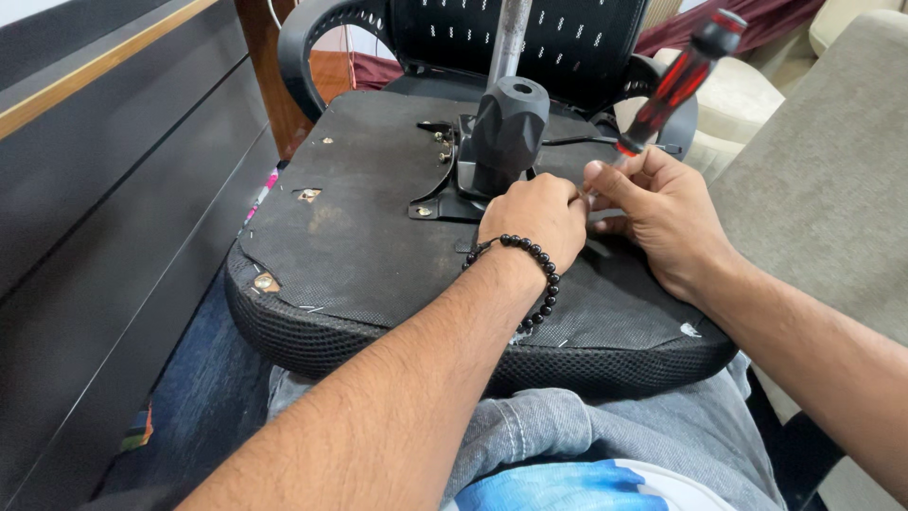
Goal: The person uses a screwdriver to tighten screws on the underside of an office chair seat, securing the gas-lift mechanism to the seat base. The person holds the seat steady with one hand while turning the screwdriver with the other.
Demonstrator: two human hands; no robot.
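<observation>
A screwdriver (pixel 676 80) with a red-and-black handle stands tilted over the underside of an upturned office chair seat (pixel 378 246), its handle leaning up and to the right and its tip hidden behind the fingers near the middle of the seat. The right hand (pixel 657 213) pinches the shaft just below the handle, fingers pressed together around it. The left hand (pixel 534 222), curled closed with a black bead bracelet (pixel 530 274) at the wrist, meets the right at the tool's lower end; what its fingers hold cannot be made out. Just beyond both hands rises the black plastic hub (pixel 509 128) with a grey metal post (pixel 509 38), set on a dark bracket (pixel 445 185). The seat rests on the person's lap, over grey jeans (pixel 605 426), with the chair's mesh back (pixel 530 38) behind and a dark cabinet (pixel 104 208) to the left.
</observation>
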